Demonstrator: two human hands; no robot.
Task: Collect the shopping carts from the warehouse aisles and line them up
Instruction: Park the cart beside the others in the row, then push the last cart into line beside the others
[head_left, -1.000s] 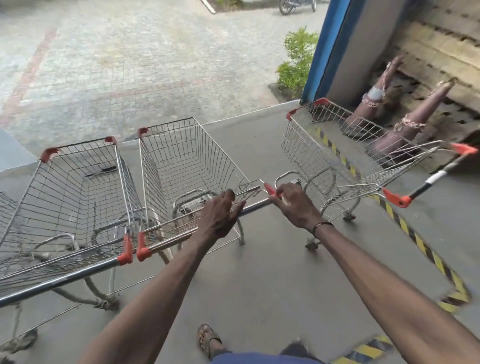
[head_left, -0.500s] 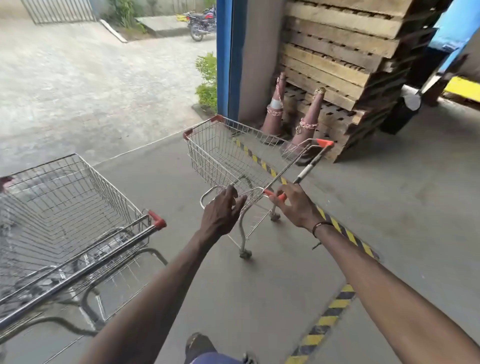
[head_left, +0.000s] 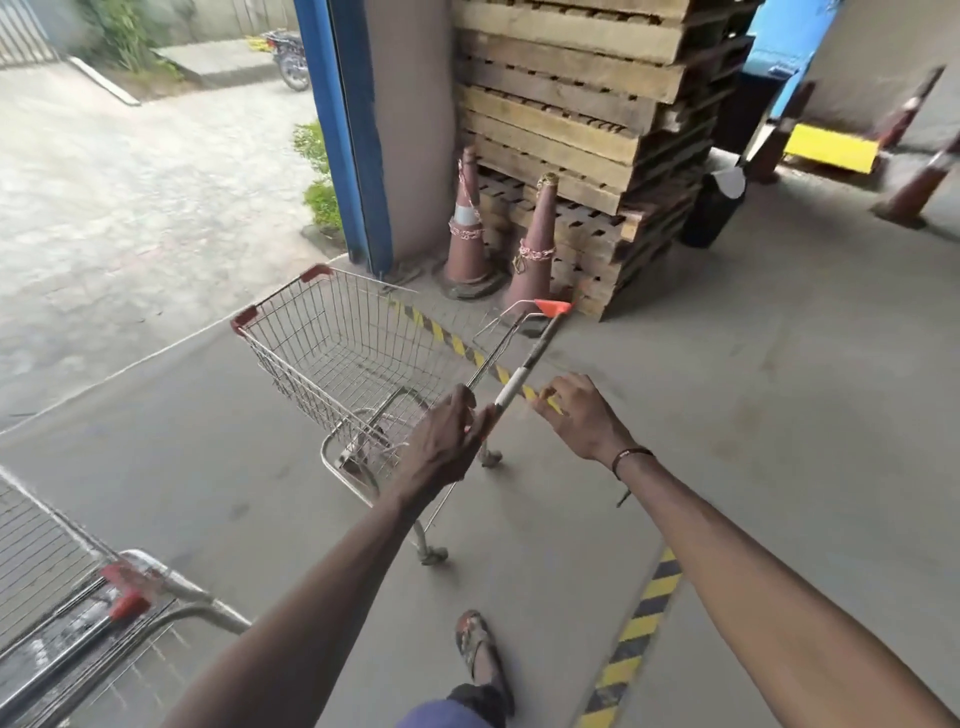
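Gripping the near end of the shopping cart's handle bar (head_left: 524, 364), my left hand (head_left: 441, 452) has its fingers curled round the tube; my right hand (head_left: 576, 415) hovers just beside the bar, fingers loosely spread, holding nothing. The shopping cart (head_left: 353, 358) stands on the concrete floor (head_left: 727, 415), across the yellow-and-black floor stripe (head_left: 634, 623), near two traffic cones (head_left: 467, 228) and a stack of wooden pallets (head_left: 587, 119). I judge it light, rigid wire that rolls easily but swivels; best held with both hands on the bar. Another cart (head_left: 57, 608) sits at the lower left.
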